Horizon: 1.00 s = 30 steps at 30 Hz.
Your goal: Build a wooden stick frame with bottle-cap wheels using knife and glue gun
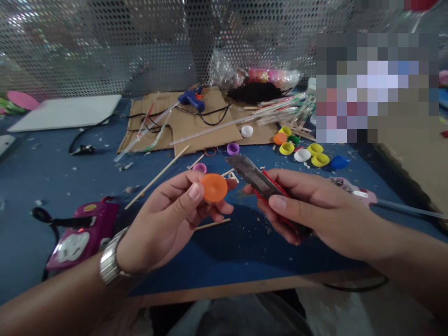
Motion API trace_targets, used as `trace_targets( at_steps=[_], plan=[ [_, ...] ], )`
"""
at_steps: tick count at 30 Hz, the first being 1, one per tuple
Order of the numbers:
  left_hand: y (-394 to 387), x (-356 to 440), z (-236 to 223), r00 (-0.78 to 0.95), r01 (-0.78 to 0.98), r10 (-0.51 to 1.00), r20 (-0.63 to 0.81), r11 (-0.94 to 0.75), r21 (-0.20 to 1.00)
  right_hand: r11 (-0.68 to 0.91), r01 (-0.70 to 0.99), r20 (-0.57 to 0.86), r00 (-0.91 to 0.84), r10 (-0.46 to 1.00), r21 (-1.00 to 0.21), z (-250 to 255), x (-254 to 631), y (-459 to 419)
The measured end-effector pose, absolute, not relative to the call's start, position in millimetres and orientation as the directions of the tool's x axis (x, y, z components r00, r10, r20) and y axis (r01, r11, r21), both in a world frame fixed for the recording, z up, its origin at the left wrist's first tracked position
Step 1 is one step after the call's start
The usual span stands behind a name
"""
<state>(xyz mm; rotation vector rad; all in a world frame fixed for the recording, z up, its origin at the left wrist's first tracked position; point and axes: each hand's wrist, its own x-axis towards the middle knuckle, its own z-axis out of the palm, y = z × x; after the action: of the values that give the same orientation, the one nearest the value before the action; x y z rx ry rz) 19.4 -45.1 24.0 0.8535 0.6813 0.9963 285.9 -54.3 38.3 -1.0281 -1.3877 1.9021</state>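
Between the thumb and fingers of my left hand (171, 214) is an orange bottle cap (214, 187), its flat top turned towards me. My right hand (301, 200) grips a red and black box cutter (269, 184). The cutter's wide blade (241, 164) is out and points up and left, a short way from the cap and not touching it. Beyond my left fingertips a pink cap (199, 168) lies on the blue table (210, 252), with a purple cap (233, 149) farther back. Thin wooden sticks (157, 177) lie around and behind my hands.
Several loose caps (316, 149) lie at the back right. A blue glue gun (192, 99) rests on cardboard (203, 126). A magenta device (86, 233) with a black cord sits left, a pink glue gun (364, 193) right. Perforated metal (157, 46) stands behind.
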Motion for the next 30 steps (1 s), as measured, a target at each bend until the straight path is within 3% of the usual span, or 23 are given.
trace_targets(
  at_steps=[7, 13, 30],
  plan=[
    [-43.5, 17.9, 24.5, 0.441, -0.444, 0.892, -0.097, 0.310, 0.841, -0.259, -0.046, -0.204, -0.492, 0.846, -0.965, 35.3, 286.7, -56.8],
    [-43.5, 19.6, 23.0, 0.379, -0.433, 0.925, -0.018, 0.194, 0.880, -0.146, 0.074, -0.164, -0.421, 0.892, -0.986, 39.3, 284.5, -57.6],
    [-49.0, 14.2, 19.7, 0.255, -0.247, 0.954, 0.158, -0.094, 0.964, 0.032, 0.283, -0.131, -0.540, 0.831, -0.959, 38.6, 291.3, -57.8]
  ],
)
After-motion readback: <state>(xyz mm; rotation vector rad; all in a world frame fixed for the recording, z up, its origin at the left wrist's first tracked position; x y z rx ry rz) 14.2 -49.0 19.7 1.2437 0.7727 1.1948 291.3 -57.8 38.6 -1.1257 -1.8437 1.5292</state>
